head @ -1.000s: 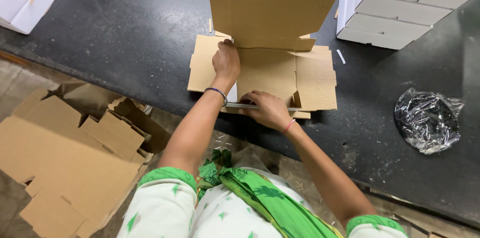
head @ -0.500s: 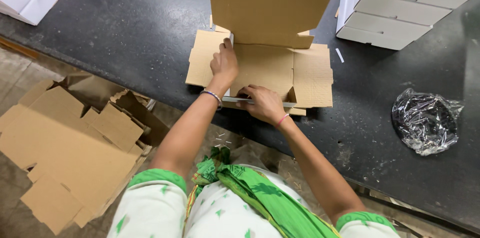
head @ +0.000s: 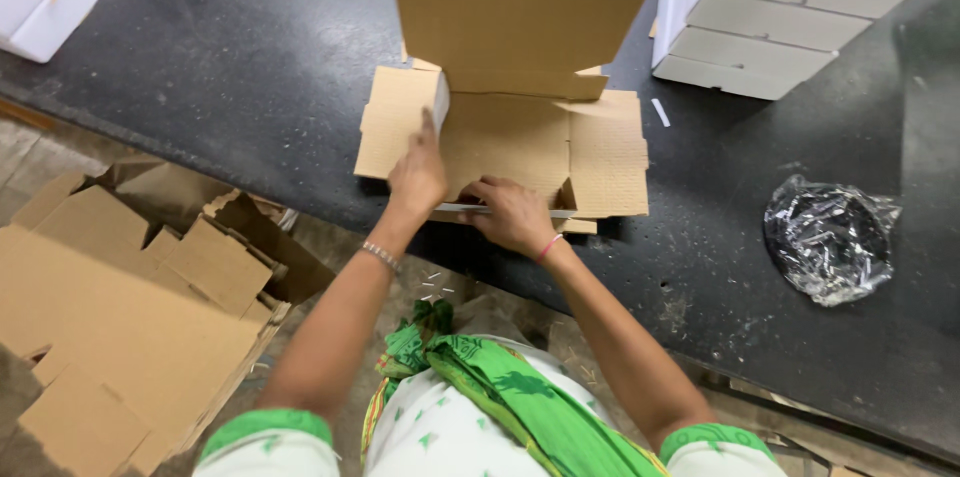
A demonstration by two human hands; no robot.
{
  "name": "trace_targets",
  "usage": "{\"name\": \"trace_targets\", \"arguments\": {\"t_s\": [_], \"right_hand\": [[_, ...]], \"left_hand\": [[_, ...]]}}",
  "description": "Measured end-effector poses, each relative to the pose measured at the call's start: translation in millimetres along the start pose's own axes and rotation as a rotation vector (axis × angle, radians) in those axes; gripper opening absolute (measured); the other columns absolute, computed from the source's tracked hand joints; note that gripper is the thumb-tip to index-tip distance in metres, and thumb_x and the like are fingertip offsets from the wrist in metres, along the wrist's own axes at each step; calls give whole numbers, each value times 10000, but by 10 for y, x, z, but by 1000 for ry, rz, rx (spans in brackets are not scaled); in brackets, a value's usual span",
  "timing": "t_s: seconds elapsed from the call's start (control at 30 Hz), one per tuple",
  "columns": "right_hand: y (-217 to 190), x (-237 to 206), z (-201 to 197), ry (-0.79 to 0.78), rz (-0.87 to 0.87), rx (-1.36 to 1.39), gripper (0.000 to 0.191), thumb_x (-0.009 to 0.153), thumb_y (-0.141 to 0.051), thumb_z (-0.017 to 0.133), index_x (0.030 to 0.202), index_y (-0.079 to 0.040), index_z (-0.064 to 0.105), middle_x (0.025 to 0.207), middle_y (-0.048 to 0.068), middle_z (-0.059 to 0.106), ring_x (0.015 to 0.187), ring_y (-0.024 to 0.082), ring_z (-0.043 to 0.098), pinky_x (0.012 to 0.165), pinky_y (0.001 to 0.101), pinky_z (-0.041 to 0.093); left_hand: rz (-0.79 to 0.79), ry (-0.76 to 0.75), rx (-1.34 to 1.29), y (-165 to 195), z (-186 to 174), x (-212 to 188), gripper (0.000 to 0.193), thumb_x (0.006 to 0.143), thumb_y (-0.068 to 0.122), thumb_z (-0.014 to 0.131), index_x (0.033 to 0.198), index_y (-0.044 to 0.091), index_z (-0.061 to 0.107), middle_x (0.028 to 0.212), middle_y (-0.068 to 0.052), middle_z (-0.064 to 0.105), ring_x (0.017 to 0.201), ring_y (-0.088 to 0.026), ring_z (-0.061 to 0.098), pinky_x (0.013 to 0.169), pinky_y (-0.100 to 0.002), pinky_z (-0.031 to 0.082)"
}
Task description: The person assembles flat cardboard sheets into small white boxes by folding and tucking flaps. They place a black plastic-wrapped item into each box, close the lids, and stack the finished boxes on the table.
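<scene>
Two hands at work: left hand (head: 418,172) pressed flat, fingers extended, on the left flap of one brown cardboard box (head: 505,142); right hand (head: 512,214) curled over the box's near front edge, gripping it. Box lies unfolded at the near edge of the dark table (head: 230,67), lid upright. One crumpled plastic wrapper (head: 830,237) right. Stack of white boxes (head: 770,17) far right, count unclear. Cardboard blanks (head: 120,307) on floor.

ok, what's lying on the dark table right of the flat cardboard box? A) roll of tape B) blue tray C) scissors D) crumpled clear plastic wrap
D: a crumpled clear plastic wrap lies on the dark table to the right of the cardboard box, well clear of the left hand and right hand pressing on the box.
</scene>
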State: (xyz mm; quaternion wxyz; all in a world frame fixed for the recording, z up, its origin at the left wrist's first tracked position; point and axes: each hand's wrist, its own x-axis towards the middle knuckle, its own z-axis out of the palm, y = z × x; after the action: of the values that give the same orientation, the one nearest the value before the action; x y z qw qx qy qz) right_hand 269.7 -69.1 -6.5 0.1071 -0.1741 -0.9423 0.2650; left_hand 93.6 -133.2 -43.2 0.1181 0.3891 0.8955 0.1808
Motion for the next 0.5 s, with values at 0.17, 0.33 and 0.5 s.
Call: {"name": "trace_targets", "arguments": {"t_s": [0.17, 0.33, 0.5], "right_hand": [[-31, -19, -50, -31, 12, 74, 289, 862, -337, 742, 1082, -151, 725, 1048, 53, 722, 989, 264, 705, 796, 417, 550], [264, -236, -389, 294, 62, 420, 266, 944, -232, 704, 1159, -77, 721, 1111, 96, 748, 976, 248, 733, 851, 362, 572], [961, -641, -823, 663, 429, 15, 310, 920, -233, 770, 1156, -44, 695, 1113, 138, 709, 975, 272, 724, 839, 384, 574]], "left_hand": [[38, 20, 5, -36, -41, -96, 883, 925, 72, 637, 1652, 84, 137, 1405, -262, 534, 1111, -505, 632, 919, -578, 520], [134, 111, 140, 277, -337, -238, 1115, 775, 200, 841, 1610, 93, 111, 1605, -297, 324, 1208, -462, 508, 966, -543, 471], [757, 52, -277, 1204, -147, 5, 772, 922, 202, 701, 1567, 63, 302, 1580, -188, 430, 1470, -372, 373, 1162, -485, 382]]}}
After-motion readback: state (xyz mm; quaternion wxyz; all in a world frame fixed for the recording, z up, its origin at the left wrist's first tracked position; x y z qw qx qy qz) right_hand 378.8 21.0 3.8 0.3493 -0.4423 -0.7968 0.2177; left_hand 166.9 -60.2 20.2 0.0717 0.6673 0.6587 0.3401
